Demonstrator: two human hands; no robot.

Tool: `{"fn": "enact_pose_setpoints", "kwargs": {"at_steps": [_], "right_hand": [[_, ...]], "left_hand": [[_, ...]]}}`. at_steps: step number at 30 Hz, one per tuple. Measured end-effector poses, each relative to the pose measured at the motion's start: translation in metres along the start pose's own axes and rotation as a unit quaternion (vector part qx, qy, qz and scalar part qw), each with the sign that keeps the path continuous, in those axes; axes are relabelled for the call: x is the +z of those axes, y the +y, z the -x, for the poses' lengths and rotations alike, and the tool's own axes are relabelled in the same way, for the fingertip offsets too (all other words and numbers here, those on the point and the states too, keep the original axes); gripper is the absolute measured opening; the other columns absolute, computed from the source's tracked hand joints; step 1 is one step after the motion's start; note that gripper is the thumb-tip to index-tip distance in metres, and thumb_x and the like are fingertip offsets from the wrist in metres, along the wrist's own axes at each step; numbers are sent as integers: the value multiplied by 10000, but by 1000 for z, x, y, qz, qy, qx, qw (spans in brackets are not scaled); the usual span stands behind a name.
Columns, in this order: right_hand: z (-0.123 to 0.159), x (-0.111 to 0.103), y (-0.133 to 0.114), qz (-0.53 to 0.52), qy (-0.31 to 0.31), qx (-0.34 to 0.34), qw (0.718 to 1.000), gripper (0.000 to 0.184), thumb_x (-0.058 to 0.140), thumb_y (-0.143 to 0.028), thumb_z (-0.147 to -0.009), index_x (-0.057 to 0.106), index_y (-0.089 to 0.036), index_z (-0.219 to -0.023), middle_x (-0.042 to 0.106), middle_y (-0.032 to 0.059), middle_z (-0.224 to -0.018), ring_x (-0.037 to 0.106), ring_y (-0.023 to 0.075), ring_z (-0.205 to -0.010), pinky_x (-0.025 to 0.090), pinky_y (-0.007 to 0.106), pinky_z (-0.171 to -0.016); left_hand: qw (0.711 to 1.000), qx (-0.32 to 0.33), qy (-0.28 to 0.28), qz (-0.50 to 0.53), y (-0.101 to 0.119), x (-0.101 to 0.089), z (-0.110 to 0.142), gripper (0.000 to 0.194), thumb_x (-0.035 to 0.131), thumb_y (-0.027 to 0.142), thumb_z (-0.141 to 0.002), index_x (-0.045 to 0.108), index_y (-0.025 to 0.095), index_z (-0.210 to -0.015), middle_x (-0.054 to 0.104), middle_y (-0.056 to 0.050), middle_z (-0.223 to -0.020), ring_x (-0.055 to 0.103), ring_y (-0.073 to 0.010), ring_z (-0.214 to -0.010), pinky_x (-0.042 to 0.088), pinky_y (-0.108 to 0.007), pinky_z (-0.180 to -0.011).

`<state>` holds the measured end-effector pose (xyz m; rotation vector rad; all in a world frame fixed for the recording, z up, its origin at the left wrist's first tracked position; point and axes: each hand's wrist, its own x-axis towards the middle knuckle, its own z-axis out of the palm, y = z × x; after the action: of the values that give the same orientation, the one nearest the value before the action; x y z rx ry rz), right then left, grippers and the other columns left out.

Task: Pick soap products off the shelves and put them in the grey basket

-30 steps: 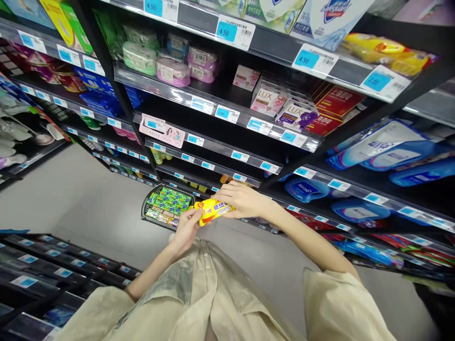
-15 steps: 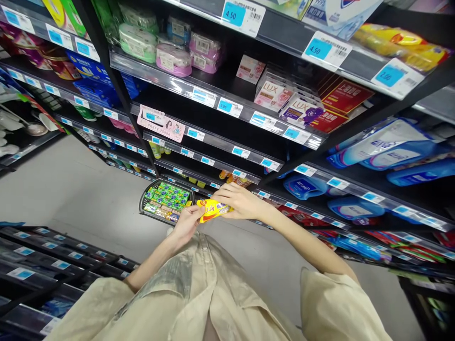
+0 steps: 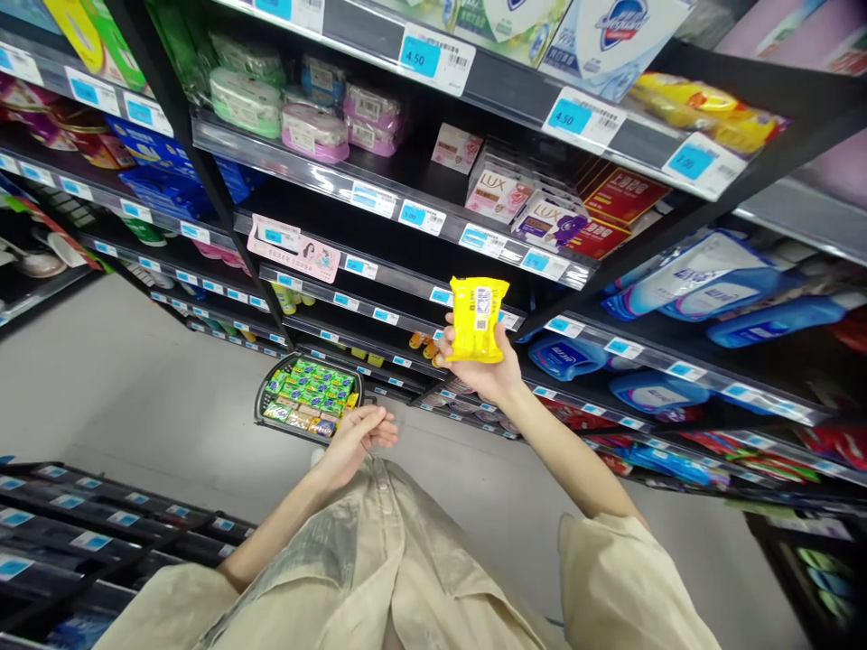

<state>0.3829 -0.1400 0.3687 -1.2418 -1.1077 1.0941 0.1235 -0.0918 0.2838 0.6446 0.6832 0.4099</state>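
Note:
My right hand (image 3: 491,372) grips a yellow soap packet (image 3: 466,320) from below, fingers at its left and thumb at its right. The packet's back faces me, showing a white barcode panel, and it is held up in front of the shelves. Lower and to the left, my left hand (image 3: 353,442) holds nothing, with its fingers loosely curled and the thumb apart. Beyond that hand is a black basket (image 3: 264,388), containing rows of green soap packs (image 3: 318,384) and a few brown, blue and yellow packs at its near side.
Shelves ahead carry LUX soap boxes (image 3: 498,194), red boxes (image 3: 619,194), and pink and green wrapped packs (image 3: 315,133). Yellow packets (image 3: 711,108) lie on the upper right shelf. Blue bottles (image 3: 722,280) stand to the right. Another shelf unit (image 3: 68,524) is at lower left, beside grey floor (image 3: 182,388).
My left hand has let go of the yellow soap packet and moved slightly down. My right hand has raised the packet up and right, turning it from its printed front to its barcode side.

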Motion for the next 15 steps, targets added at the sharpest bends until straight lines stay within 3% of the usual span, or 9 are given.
{"fn": "enact_pose_setpoints", "kwargs": {"at_steps": [4, 7, 10, 15], "right_hand": [[-1, 3, -6, -65, 48, 68, 994, 822, 145, -807, -989, 403, -253, -1539, 613, 157, -1206, 558, 284, -998, 465, 433, -822], [-2, 4, -5, -115, 57, 96, 987, 866, 183, -855, -941, 417, -251, -1516, 608, 153, -1171, 523, 268, -935, 436, 406, -788], [-2, 5, -4, -134, 33, 89, 986, 934, 151, -900, -906, 416, -244, -1517, 613, 171, -1230, 524, 265, -940, 440, 397, -772], [-4, 6, -15, -97, 16, 63, 993, 893, 95, -858, -949, 472, -250, -1483, 594, 174, -1339, 539, 266, -1009, 458, 386, -776]], "left_hand": [[1000, -19, -9, -3, -2, 0, 0, 486, 990, 539, -643, 794, 131, -822, 802, -98, -743, 729, -170, -598, 579, -248, -607], [1000, -20, -2, -3, -2, 0, 0, 490, 1001, 537, -618, 799, 138, -820, 799, -88, -734, 711, -160, -580, 576, -247, -604], [1000, -16, 2, -1, -1, 1, 0, 489, 1005, 537, -608, 802, 141, -811, 792, -81, -719, 695, -151, -565, 573, -245, -594], [1000, -17, 6, 5, -3, -1, -2, 489, 1019, 520, -594, 810, 139, -820, 793, -75, -718, 703, -148, -574, 586, -234, -607]]}}
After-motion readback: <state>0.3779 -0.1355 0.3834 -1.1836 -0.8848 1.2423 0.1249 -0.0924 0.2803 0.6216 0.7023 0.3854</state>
